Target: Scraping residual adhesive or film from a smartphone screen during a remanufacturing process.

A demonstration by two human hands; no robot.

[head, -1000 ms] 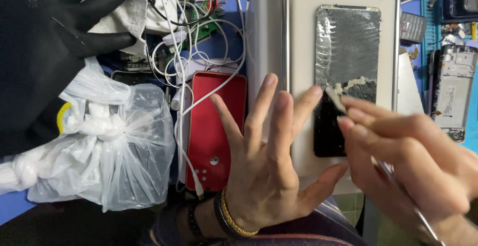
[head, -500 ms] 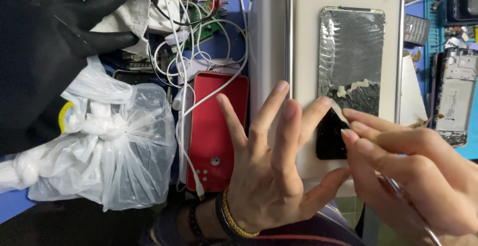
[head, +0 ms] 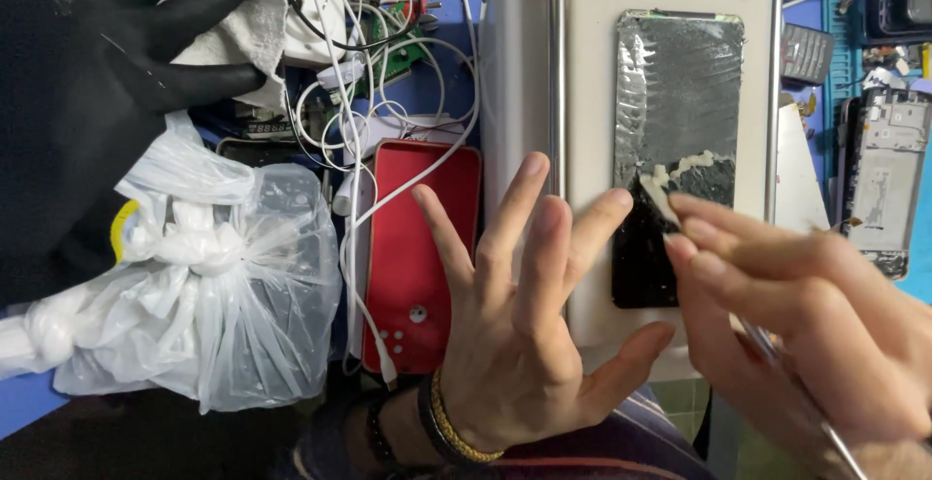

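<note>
The left hand [head: 519,334] lies flat with its fingers spread wide, gripping nothing, its fingertips resting on the lower edge of a pale cream, box-shaped machine with a flat top plate [head: 592,82] and its thumb pointing toward three o'clock along the plate's near edge. On that plate, at about one o'clock from the left hand, lies a dark rectangular phone screen panel [head: 680,111], its upper part covered in a dull grey, wrinkled film of adhesive and its lower part bare glossy black. The right hand [head: 806,334], at three o'clock from the left one, has its fingers pinched shut around a thin metal scraping tool [head: 796,383] whose shaft runs down toward five o'clock; the fingertips press at the panel's right side, where a ridge of whitish scraped residue [head: 680,171] marks the line between film and bare glass. A slim steel rod [head: 556,72] stands along the plate's left side. At nine o'clock from the left hand lies a red rectangular phone case [head: 417,257] with a white charging cable [head: 364,276] draped over it, and further toward nine o'clock sits a knotted translucent plastic bag [head: 214,296]. A black glove [head: 87,82] fills the ten o'clock corner.
</note>
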